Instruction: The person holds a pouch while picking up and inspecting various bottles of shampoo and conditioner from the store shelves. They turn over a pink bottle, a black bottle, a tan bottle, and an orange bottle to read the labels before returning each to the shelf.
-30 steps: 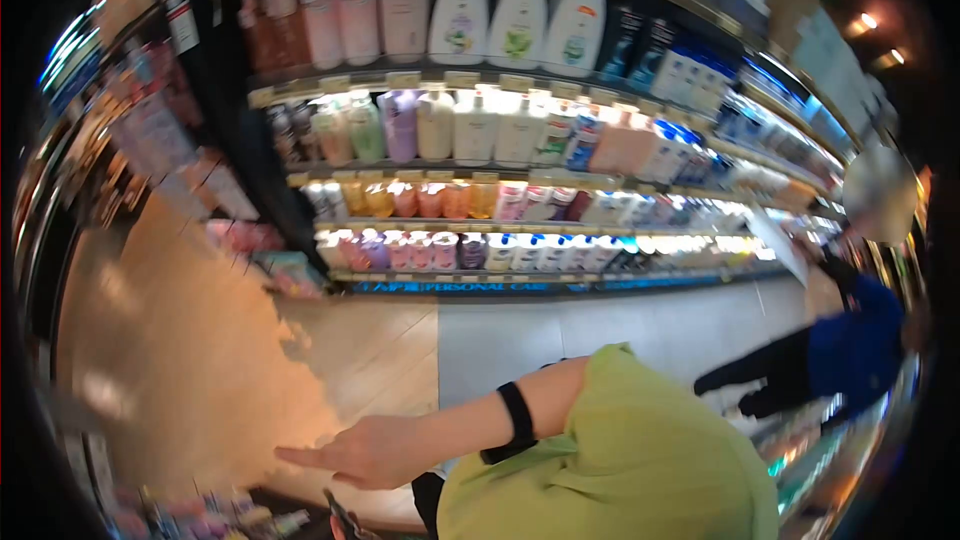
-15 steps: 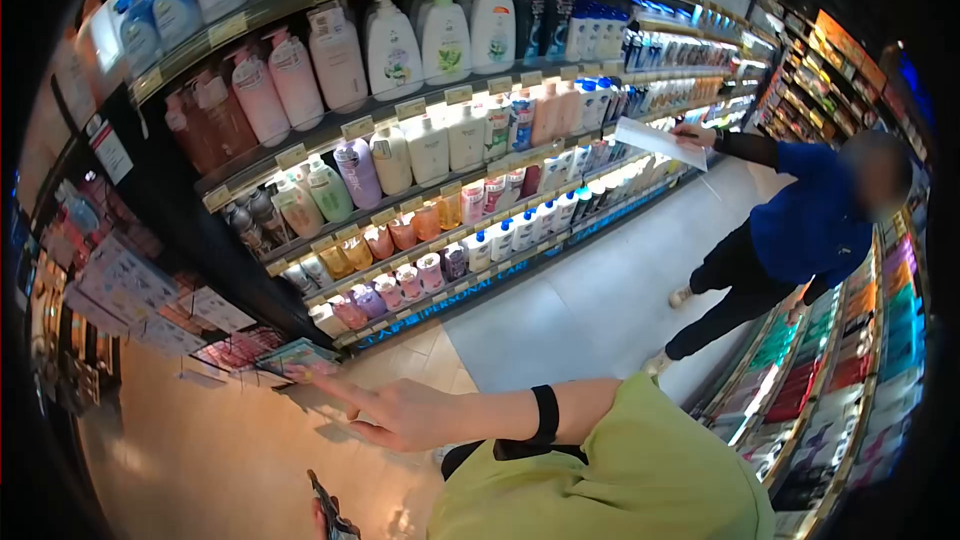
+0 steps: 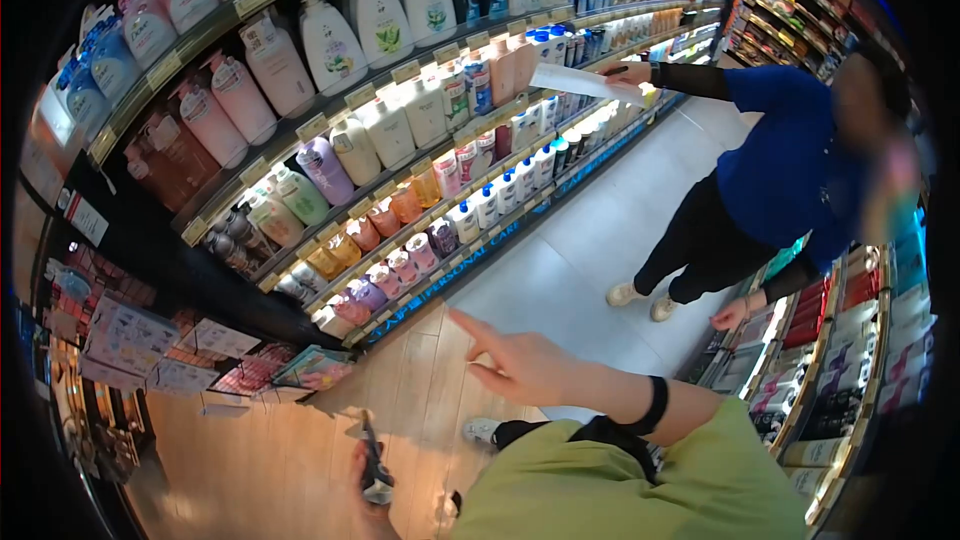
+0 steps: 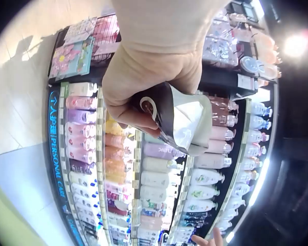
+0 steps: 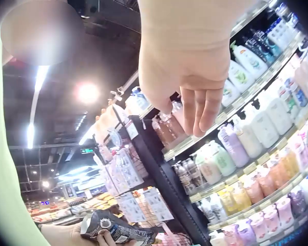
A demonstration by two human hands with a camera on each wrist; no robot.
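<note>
Lifting from low beside the body-wash shelves (image 3: 312, 126), the right hand (image 3: 525, 368) now points at them, empty, index finger out; the left hand (image 4: 143, 84) still grips a spouted pouch (image 4: 179, 120).

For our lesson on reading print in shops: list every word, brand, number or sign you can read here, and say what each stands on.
"PERSONAL CARE": on the blue strip along the foot of the shelves.
"Dove": on the pump bottles high up at the left.
Price tags, the other bottle labels and the pouch: too small or blurred to read.
</note>
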